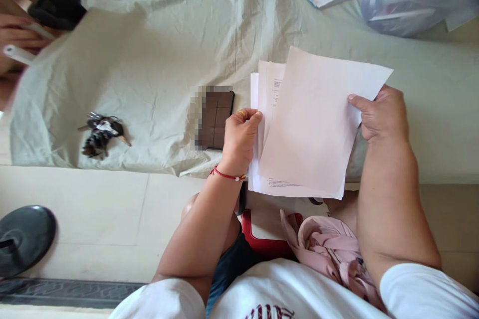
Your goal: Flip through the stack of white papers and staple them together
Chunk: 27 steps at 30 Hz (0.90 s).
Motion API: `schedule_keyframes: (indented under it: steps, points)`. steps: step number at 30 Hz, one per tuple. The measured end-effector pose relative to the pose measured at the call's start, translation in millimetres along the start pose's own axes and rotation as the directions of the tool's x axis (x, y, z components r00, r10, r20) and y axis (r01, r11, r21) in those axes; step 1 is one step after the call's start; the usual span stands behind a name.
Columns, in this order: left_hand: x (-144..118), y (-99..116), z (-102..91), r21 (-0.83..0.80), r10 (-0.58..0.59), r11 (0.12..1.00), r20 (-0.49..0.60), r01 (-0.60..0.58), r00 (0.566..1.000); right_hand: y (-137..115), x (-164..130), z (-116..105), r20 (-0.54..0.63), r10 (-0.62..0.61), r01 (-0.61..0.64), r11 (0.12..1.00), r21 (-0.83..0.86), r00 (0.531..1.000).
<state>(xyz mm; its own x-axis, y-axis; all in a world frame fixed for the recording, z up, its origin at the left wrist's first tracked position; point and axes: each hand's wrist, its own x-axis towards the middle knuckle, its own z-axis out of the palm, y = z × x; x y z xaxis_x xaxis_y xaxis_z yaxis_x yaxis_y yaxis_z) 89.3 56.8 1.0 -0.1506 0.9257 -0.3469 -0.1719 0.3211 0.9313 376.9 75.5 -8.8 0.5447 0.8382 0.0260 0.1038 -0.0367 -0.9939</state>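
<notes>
Gripping several paper sheets [310, 129], left hand [239, 139] and right hand [381, 112] clasp opposite edges; one phone [215, 119] just left of the left hand

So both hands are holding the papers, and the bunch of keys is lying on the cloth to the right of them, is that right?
Not quite. The keys lie to the left of the papers, not the right, as the head view shows. The rest holds: the left hand and right hand both hold the papers, and the keys rest on the cloth.
</notes>
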Motion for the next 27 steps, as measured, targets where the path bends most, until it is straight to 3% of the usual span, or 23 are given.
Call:
schedule_keyframes:
  steps: [9, 16, 27]
  points:
    - [0.9, 1.6, -0.6, -0.012, -0.007, 1.000, -0.028, 0.007, 1.000, -1.5, 9.7, -10.7, -0.121, -0.114, 0.110, 0.993, -0.038, 0.986]
    - [2.5, -0.2, -0.5, -0.002, 0.016, 1.000, -0.040, -0.016, 0.999, 3.2, 13.7, -13.0, -0.078, -0.155, 0.152, 0.987, -0.042, 0.985]
    - [0.4, 2.4, -1.9, 0.013, 0.015, 1.000, -0.035, -0.014, 0.999, -10.5, 13.0, -23.9, -0.003, -0.039, 0.039, 0.979, 0.202, 0.999]
